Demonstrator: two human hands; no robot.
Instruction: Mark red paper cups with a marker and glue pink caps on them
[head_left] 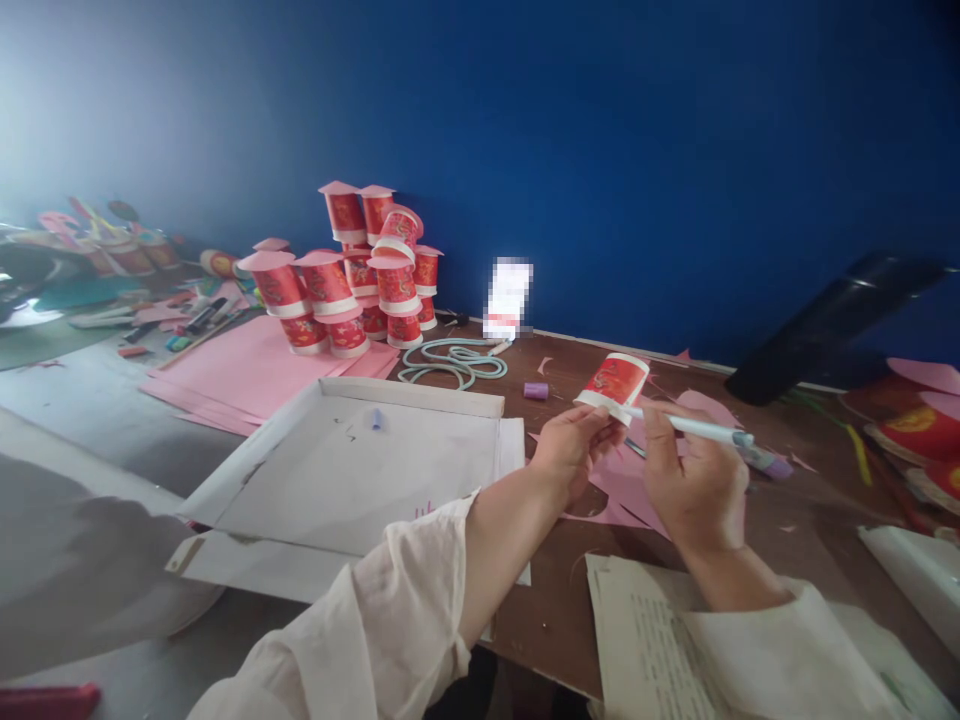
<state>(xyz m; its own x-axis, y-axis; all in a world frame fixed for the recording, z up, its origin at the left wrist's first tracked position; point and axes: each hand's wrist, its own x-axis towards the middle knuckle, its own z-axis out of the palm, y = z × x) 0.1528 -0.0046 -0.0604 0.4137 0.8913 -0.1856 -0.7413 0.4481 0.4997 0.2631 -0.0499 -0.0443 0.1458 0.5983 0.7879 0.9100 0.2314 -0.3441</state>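
My left hand (576, 447) grips a red paper cup (616, 380) by its white rim, tilted over the brown table. In my right hand (694, 480) is a white marker pen (697, 428), its tip at or very near the cup's white band; contact cannot be made out. Beneath both hands lie pink paper cut-outs (619, 490), with a scissors blade partly showing among them. A purple cap (535, 391) rests on the table left of the cup. A blue-violet cap (377, 419) lies inside the white box lid (420, 470) beside my left forearm.
Red cups with pink paper tops (324, 280) stand stacked on pink sheets (217, 370). A pale cable (457, 362) coils by a propped phone (508, 298) at the blue wall. A black bottle (825, 325) leans right. Printed papers (637, 640) lie near my right sleeve.
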